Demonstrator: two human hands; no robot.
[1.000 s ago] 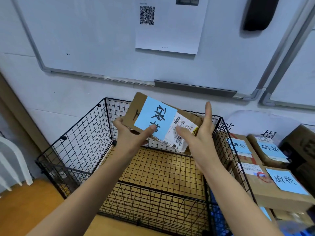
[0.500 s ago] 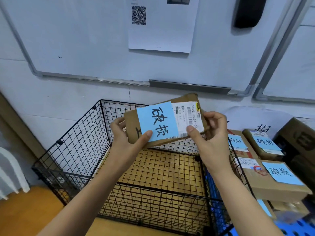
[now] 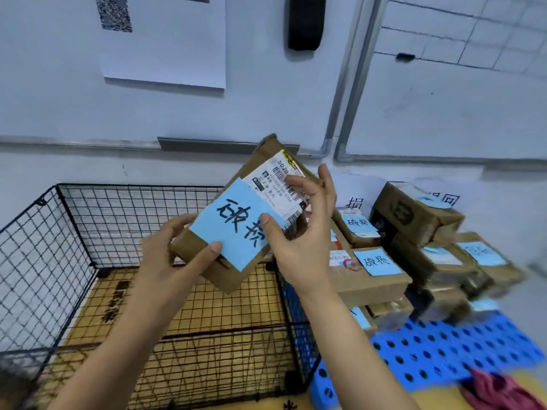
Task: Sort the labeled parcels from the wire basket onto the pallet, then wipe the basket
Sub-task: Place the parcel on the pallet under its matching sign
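Observation:
I hold a flat brown cardboard parcel [image 3: 236,232] with a blue handwritten label and a white shipping label, tilted up to the right above the black wire basket [image 3: 74,232]. My left hand [image 3: 171,255] grips its lower left corner, thumb on the blue label. My right hand [image 3: 302,241] pinches its right side, thumb on the label and fingers behind. No parcel shows inside the basket; only its mesh floor is visible. The blue perforated pallet [image 3: 458,350] lies to the right, with several labeled parcels [image 3: 373,270] stacked on it.
A whiteboard with a taped paper sheet [image 3: 165,39] hangs on the wall behind the basket. A dark red cloth [image 3: 497,392] lies at the pallet's near right corner. The floor under the basket is yellow-orange.
The parcel has swung to the right and tilted, its right end now higher. The view has turned right, showing more of the pallet and the red cloth.

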